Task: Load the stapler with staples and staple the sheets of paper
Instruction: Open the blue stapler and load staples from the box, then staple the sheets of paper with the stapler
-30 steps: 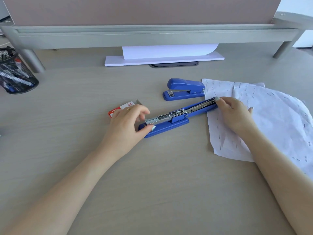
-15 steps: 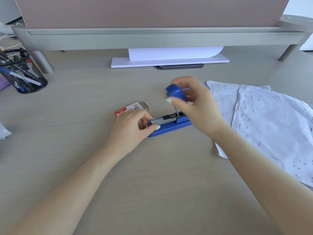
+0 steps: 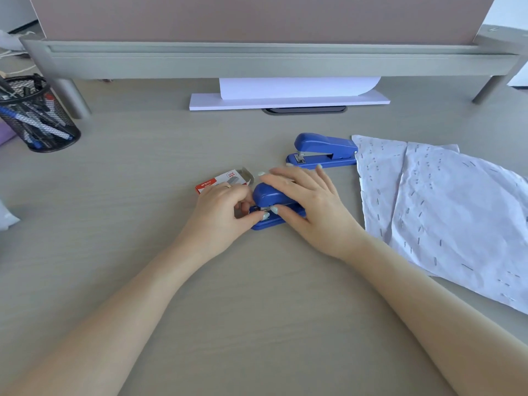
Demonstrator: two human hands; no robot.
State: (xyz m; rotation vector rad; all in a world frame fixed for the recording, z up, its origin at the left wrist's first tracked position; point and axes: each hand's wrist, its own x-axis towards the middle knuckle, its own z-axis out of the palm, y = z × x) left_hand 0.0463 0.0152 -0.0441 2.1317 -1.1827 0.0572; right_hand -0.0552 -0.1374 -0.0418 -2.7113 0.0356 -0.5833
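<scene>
A blue stapler (image 3: 267, 197) lies closed on the desk at the centre. My right hand (image 3: 308, 201) rests flat over its top, thumb at the front. My left hand (image 3: 225, 208) pinches the stapler's front end with thumb and fingers. Just behind my left hand sits a red and white staple box (image 3: 220, 180), its flap open. White sheets of paper (image 3: 445, 207) dotted with many staples lie crumpled to the right.
A second blue stapler (image 3: 324, 151) stands closed behind my right hand, touching the paper's edge. A black mesh pen holder (image 3: 34, 115) is at the far left. A white ream of paper (image 3: 288, 94) sits under the grey monitor shelf (image 3: 257, 58).
The stapler lay folded open flat a second ago. My right hand swung its blue top arm over and down onto the base; the stapler is now closed under that hand.
</scene>
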